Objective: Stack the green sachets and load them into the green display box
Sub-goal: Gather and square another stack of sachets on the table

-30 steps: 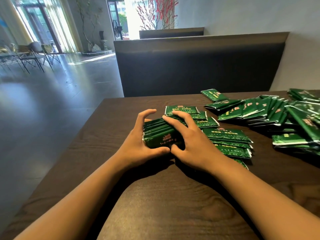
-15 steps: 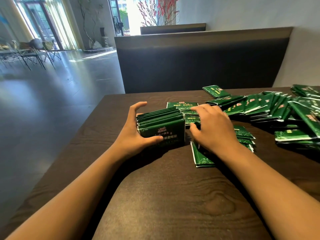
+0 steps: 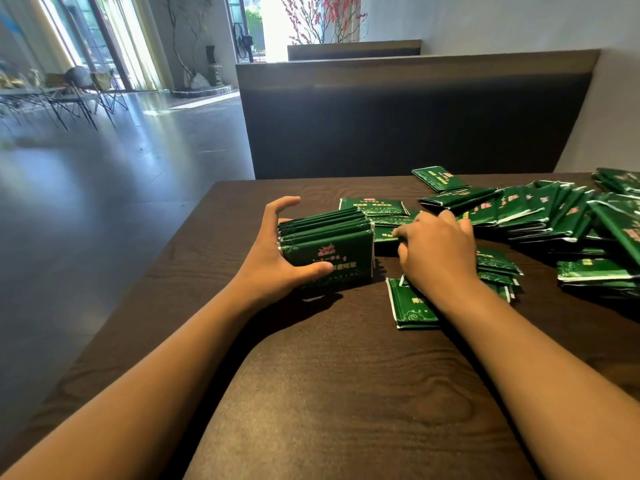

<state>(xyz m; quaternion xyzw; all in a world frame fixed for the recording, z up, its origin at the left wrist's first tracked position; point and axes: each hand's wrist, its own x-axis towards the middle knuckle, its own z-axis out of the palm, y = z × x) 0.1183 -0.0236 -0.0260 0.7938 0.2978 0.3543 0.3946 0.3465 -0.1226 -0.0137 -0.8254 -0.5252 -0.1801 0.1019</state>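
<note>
On the dark wood table (image 3: pixel 329 393) in front of me, my left hand (image 3: pixel 273 261) grips a stack of green sachets (image 3: pixel 329 251) standing on edge. Thumb curled across the near face of the front sachet, the other fingers (image 3: pixel 277 207) spread and curved over the far left end of the stack. The stack sits just right of my left palm, bottom edge on the table.

My right hand (image 3: pixel 440 251) is just right of that stack, not touching it, palm down on a loose row of flat sachets (image 3: pixel 381 211). Its fingers are curled down onto the sachets under them; fingertips mostly hidden, looks like a pinch on a sachet edge, but I cannot tell for sure. One flat sachet (image 3: pixel 410 306) pokes out on the near side of my right wrist, lying on the table. More overlapped sachets peek out right of my right hand.

Far right of my right fingers there is a big heap of sachets (image 3: pixel 554 209), fanned and overlapping, reaching to the frame edge. One single sachet (image 3: pixel 440 178) lies beyond the heap, near the far table edge.

Green display box: not visible in the head view.

Beyond the table a dark booth backrest (image 3: pixel 398 116), then a shiny floor (image 3: pixel 104 185) to the left with chairs (image 3: pixel 79 95) far off.
</note>
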